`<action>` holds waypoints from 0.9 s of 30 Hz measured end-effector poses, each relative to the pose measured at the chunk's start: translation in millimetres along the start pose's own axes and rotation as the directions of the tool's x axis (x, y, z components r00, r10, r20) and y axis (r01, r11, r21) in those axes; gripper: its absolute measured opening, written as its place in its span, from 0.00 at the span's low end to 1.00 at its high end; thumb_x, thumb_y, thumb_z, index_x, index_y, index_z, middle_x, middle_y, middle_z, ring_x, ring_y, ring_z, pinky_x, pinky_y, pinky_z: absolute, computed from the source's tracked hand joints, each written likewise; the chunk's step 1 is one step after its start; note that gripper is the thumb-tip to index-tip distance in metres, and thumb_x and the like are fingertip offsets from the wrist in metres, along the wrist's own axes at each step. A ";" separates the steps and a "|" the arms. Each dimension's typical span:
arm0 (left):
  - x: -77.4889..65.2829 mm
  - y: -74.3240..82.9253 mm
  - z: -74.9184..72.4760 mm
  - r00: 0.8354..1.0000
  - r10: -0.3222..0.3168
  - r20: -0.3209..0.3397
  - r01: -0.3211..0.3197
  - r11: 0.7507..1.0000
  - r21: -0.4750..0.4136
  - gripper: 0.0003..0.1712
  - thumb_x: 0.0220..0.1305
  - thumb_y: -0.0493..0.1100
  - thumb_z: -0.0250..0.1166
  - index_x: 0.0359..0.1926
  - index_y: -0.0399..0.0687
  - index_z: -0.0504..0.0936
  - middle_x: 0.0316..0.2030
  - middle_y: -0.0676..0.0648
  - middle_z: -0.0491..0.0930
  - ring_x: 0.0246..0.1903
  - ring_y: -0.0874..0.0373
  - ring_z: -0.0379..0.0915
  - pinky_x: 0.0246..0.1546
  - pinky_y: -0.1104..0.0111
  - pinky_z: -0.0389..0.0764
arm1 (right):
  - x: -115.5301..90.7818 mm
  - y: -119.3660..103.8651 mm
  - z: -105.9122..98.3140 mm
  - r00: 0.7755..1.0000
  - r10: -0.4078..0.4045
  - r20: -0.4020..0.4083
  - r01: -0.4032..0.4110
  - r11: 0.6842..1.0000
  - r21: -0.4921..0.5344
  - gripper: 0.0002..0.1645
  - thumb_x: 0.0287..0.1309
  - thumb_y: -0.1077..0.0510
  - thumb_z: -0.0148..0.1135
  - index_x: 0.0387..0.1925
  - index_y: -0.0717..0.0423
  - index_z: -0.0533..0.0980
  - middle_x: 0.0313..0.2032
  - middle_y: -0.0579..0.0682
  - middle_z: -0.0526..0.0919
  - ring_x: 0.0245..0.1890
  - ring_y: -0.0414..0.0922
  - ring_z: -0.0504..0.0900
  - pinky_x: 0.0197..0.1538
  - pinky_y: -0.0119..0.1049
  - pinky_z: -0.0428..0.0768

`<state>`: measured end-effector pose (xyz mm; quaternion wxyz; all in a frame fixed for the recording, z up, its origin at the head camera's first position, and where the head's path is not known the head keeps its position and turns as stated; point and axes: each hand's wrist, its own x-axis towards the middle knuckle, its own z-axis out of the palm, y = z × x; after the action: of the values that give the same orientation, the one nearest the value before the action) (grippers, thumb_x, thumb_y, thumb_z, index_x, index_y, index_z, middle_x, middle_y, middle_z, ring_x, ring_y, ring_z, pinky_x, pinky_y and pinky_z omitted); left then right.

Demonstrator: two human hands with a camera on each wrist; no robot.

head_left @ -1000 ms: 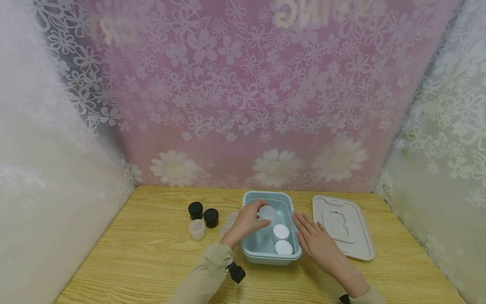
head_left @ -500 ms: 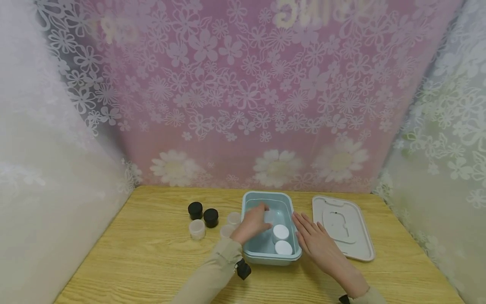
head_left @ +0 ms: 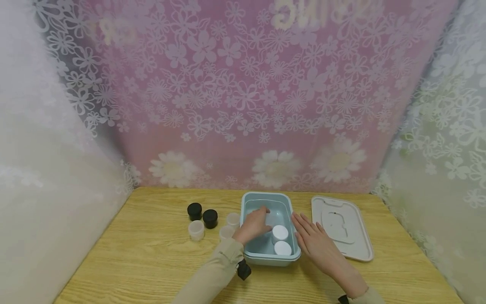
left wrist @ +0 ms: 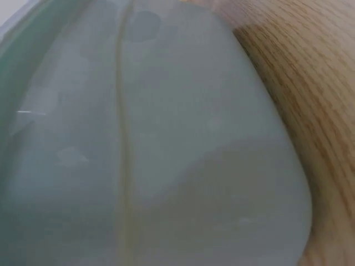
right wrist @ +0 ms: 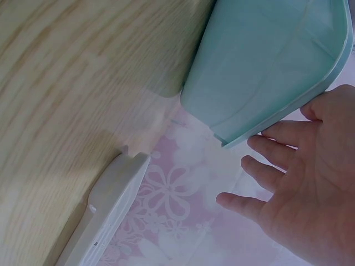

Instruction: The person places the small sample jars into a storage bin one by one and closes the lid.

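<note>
A light blue plastic box (head_left: 265, 259) stands on the table with its top uncovered. My left hand (head_left: 253, 224) reaches over its left rim, thumb and fingers curved round a translucent small jar that shows only faintly between them. Two white-topped jars (head_left: 280, 233) stand inside at the front right. The left wrist view has the box's outer wall (left wrist: 216, 111) filling it; the hand is out of that view. My right hand (head_left: 317, 242) holds its fingers straight against the right rim, and in the right wrist view its fingertips (right wrist: 258, 141) touch the rim.
Left of the box stand two black-topped jars (head_left: 210, 218) and several translucent jars (head_left: 196, 230), two of them close to the left forearm. A white lid (head_left: 341, 228) lies flat to the right. Patterned curtains (head_left: 247, 105) close off the back and sides.
My left hand has lowered the translucent jar into the box, where the hand now covers most of it. My right hand has stayed at the rim.
</note>
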<state>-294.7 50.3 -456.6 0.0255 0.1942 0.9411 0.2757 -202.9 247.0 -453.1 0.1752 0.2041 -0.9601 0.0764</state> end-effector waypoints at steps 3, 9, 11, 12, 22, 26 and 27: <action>1.8 0.3 0.6 1.000 0.005 -0.007 -0.005 1.000 -0.005 0.27 0.52 0.45 0.70 0.52 0.43 0.73 0.44 0.43 0.79 0.42 0.49 0.76 0.39 0.62 0.78 | -0.6 1.1 1.5 1.000 0.001 0.006 -0.001 1.000 0.002 0.31 0.67 0.49 0.46 0.69 0.48 0.55 0.67 0.48 0.60 0.67 0.50 0.59 0.62 0.59 0.62; 1.8 1.5 -2.8 1.000 0.002 -0.006 -0.002 1.000 -0.005 0.29 0.55 0.42 0.67 0.57 0.40 0.71 0.50 0.40 0.76 0.49 0.46 0.73 0.47 0.58 0.76 | -1.0 1.5 3.5 0.999 -0.006 0.036 0.006 1.000 -0.012 0.31 0.68 0.48 0.44 0.70 0.48 0.53 0.68 0.47 0.58 0.67 0.49 0.57 0.63 0.59 0.60; 0.6 3.9 -6.2 1.000 0.001 -0.009 -0.001 1.000 -0.002 0.26 0.57 0.40 0.63 0.57 0.39 0.71 0.51 0.39 0.75 0.51 0.45 0.71 0.49 0.56 0.75 | -0.9 1.1 2.8 0.999 0.008 0.036 -0.008 1.000 -0.001 0.31 0.68 0.48 0.44 0.69 0.48 0.54 0.68 0.46 0.58 0.67 0.49 0.57 0.63 0.58 0.60; -0.3 5.5 -8.3 1.000 -0.002 -0.008 0.002 1.000 -0.001 0.25 0.59 0.38 0.61 0.57 0.38 0.71 0.51 0.39 0.75 0.52 0.45 0.71 0.50 0.56 0.75 | -0.8 0.9 2.3 0.999 0.013 0.035 -0.014 1.000 0.002 0.31 0.68 0.48 0.44 0.69 0.48 0.54 0.68 0.46 0.58 0.67 0.49 0.57 0.63 0.58 0.60; -6.2 16.6 -16.1 1.000 0.017 -0.009 -0.017 1.000 0.001 0.19 0.60 0.32 0.56 0.54 0.37 0.74 0.47 0.40 0.78 0.50 0.46 0.72 0.48 0.56 0.76 | 0.3 0.8 1.7 1.000 -0.003 0.007 0.003 1.000 -0.002 0.31 0.67 0.49 0.46 0.69 0.49 0.55 0.67 0.48 0.59 0.67 0.50 0.58 0.62 0.59 0.61; -3.3 14.6 -10.9 0.998 0.053 0.015 -0.053 0.998 -0.026 0.18 0.64 0.34 0.54 0.55 0.40 0.74 0.47 0.42 0.78 0.48 0.49 0.74 0.45 0.60 0.77 | 0.0 1.3 2.6 1.000 -0.013 0.016 0.014 1.000 -0.014 0.32 0.68 0.49 0.45 0.69 0.49 0.54 0.68 0.48 0.58 0.67 0.49 0.57 0.63 0.58 0.61; -2.6 13.9 -9.7 0.998 0.060 0.021 -0.059 0.998 -0.033 0.18 0.64 0.35 0.54 0.55 0.40 0.74 0.48 0.43 0.78 0.47 0.50 0.75 0.45 0.60 0.77 | 0.0 1.3 2.5 1.000 -0.015 0.018 0.015 1.000 -0.015 0.31 0.68 0.49 0.45 0.69 0.49 0.54 0.68 0.48 0.58 0.67 0.49 0.57 0.63 0.58 0.61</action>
<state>-288.8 55.2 -441.2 0.0307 0.2248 0.9299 0.2894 -204.2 247.6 -455.6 0.1687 0.2106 -0.9607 0.0658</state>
